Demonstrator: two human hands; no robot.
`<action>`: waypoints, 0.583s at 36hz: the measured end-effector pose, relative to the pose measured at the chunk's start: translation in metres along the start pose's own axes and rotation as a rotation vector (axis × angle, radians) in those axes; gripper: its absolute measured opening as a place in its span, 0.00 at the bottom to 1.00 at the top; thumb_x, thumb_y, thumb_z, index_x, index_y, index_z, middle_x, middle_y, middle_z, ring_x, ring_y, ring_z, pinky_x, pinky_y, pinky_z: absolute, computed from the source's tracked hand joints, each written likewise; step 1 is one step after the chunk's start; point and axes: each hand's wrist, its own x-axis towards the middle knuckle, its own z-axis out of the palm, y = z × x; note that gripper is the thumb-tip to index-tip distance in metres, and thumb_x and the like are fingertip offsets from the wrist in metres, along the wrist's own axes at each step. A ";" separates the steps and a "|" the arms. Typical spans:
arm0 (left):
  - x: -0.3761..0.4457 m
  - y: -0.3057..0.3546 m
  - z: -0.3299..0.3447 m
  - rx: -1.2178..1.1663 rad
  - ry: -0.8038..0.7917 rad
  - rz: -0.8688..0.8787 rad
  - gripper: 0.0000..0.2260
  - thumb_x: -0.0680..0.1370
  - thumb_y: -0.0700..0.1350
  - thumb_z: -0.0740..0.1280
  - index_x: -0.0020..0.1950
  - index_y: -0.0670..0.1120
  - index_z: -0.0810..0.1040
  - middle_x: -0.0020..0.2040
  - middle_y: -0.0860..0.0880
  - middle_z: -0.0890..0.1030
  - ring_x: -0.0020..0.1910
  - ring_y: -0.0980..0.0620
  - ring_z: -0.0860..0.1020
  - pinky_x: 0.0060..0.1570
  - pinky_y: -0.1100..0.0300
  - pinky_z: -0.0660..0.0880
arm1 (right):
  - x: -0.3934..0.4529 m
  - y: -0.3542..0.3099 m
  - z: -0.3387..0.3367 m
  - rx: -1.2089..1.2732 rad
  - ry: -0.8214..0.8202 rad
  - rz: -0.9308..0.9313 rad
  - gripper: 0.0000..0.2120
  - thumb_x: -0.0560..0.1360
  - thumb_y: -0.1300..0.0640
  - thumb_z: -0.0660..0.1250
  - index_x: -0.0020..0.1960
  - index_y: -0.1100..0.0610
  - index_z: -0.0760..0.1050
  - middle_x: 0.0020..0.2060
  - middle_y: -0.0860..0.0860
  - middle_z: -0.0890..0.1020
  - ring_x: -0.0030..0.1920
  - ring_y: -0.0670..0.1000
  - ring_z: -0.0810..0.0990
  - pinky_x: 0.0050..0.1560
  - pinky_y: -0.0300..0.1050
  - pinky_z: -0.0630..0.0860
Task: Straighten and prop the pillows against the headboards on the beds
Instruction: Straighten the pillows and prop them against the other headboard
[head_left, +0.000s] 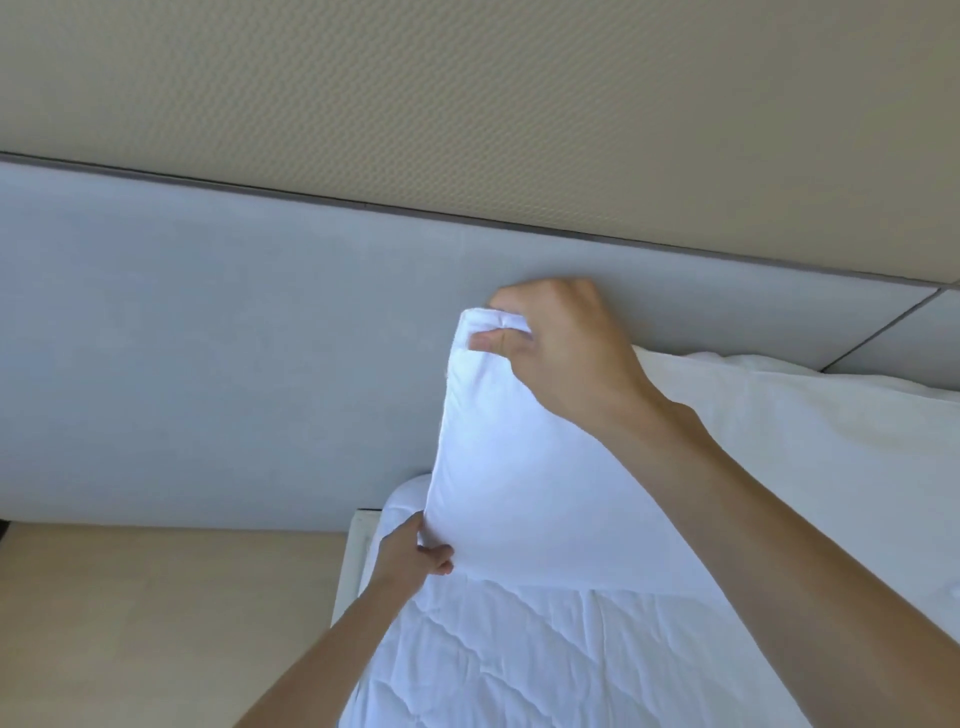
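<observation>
Pillow (519, 467) | upright at bed's (519, 649) left head corner, long axis running right along headboard (234, 364) | right grip (556, 348) pinches top-left corner, left grip (415, 551) pinches bottom-left corner | body lies right of both | judged: lean back next

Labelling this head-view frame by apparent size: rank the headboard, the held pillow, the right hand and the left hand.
Largest to smallest as they look:
1. headboard
2. held pillow
3. right hand
4. left hand, partly hidden by the pillow, so unsure.
</observation>
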 end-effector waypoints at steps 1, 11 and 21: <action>0.001 -0.003 0.002 -0.017 0.010 0.007 0.11 0.73 0.36 0.69 0.53 0.47 0.77 0.39 0.46 0.85 0.35 0.50 0.85 0.47 0.63 0.77 | -0.001 0.001 0.000 0.015 0.011 0.003 0.25 0.75 0.49 0.70 0.30 0.53 0.57 0.24 0.50 0.62 0.30 0.53 0.63 0.32 0.48 0.61; -0.007 -0.035 0.008 0.045 0.180 0.057 0.08 0.73 0.32 0.63 0.33 0.34 0.73 0.26 0.41 0.79 0.23 0.55 0.74 0.29 0.66 0.68 | 0.001 -0.001 -0.011 0.073 0.091 0.046 0.25 0.75 0.50 0.70 0.30 0.55 0.57 0.25 0.49 0.57 0.31 0.53 0.57 0.32 0.47 0.56; -0.001 -0.071 0.014 0.099 0.291 0.069 0.13 0.70 0.27 0.59 0.29 0.38 0.63 0.23 0.49 0.68 0.24 0.55 0.65 0.28 0.57 0.64 | 0.004 -0.007 0.000 0.031 0.091 0.015 0.20 0.76 0.47 0.69 0.35 0.63 0.72 0.26 0.51 0.61 0.32 0.59 0.64 0.32 0.47 0.63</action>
